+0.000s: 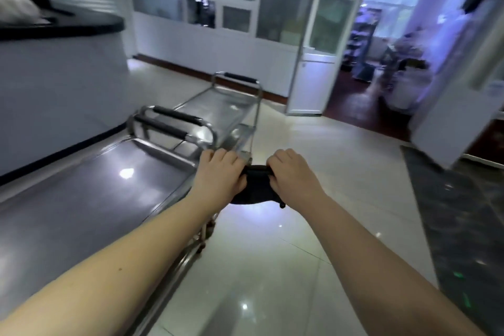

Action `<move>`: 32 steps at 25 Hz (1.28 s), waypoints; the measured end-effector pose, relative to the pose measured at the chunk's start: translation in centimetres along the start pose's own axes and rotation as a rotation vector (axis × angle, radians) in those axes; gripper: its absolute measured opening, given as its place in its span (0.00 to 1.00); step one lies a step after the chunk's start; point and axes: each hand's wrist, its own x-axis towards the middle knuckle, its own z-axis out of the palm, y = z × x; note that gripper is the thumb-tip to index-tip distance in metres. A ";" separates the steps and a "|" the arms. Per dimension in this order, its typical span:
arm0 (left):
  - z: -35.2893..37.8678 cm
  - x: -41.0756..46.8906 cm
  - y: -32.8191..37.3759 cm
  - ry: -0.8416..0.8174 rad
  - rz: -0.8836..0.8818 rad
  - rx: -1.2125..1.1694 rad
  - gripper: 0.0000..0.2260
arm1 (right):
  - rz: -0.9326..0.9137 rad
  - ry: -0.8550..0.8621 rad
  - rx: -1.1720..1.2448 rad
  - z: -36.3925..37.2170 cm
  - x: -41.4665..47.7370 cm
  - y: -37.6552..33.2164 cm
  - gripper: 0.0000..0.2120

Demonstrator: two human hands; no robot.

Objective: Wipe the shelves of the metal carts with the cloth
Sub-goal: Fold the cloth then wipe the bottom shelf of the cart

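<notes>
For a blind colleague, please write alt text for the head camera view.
The left hand and right hand grip a dark cloth between them, over the floor beside the nearest metal cart. A second metal cart stands ahead, near an open door.

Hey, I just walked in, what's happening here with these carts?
A person grips a dark cloth with both hands, the left hand on one end and the right hand on the other. The cloth is held in the air just to the right of the near metal cart, not touching its top shelf. A second cart stands right beyond it. Nothing is being wiped at this moment.
</notes>
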 end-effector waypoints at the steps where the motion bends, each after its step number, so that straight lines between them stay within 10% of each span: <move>1: 1.3 -0.6 -1.9 -0.021 -0.052 -0.004 0.09 | -0.047 0.010 0.006 1.6 2.2 -0.7 0.10; 10: 11.2 -5.9 -13.2 -0.194 -0.487 0.003 0.09 | -0.365 -0.051 0.163 14.4 16.1 -7.3 0.10; 20: 16.3 -16.0 -5.6 -0.451 -1.073 0.169 0.10 | -0.759 -0.279 0.417 26.5 15.0 -11.9 0.07; 32: 25.0 -23.9 -0.7 -0.410 -1.423 0.147 0.10 | -0.614 -0.503 0.833 39.1 9.6 -14.7 0.09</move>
